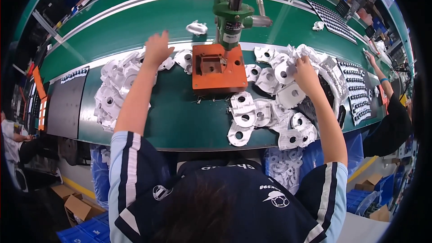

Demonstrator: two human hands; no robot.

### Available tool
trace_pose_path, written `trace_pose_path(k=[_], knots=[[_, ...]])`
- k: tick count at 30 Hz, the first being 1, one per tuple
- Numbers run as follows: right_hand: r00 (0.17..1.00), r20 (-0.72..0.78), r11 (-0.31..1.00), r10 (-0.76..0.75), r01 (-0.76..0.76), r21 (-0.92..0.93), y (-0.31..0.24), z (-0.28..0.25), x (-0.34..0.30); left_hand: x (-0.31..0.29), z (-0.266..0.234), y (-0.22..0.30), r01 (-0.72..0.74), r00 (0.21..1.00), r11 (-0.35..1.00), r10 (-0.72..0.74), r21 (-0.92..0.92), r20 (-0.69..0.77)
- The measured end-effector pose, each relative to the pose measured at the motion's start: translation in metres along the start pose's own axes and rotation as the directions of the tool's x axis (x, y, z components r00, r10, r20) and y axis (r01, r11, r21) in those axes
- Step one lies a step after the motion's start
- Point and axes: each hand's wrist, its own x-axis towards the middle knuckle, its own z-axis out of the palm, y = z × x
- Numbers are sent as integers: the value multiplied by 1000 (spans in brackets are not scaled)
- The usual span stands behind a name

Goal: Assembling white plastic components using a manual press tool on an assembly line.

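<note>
My left hand [157,49] is stretched out over the far edge of the left heap, fingers apart and nothing in them. Beyond it, a slightly blurred white plastic part [196,28] is over the green belt. My right hand [304,73] has its fingers closed at the edge of a white plastic housing [284,72] with a round hole, in the right-hand pile. Between my hands stands an orange fixture block [219,78] with a recess; what lies in the recess is hard to make out. A green bench press [231,15] rises over its back edge.
A heap of white housings [110,101] lies left, and several more [243,114] lie right of the fixture. Trays of small dark parts [355,90] stand at the right. A co-worker's hand [370,57] reaches in there. A dark board [67,103] lies far left.
</note>
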Motion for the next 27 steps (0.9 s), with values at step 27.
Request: trace_pose_path(k=[27], knots=[[678, -542, 500, -497, 734, 459, -184, -36, -67, -156, -55, 130, 626, 780, -450, 360, -637, 512]])
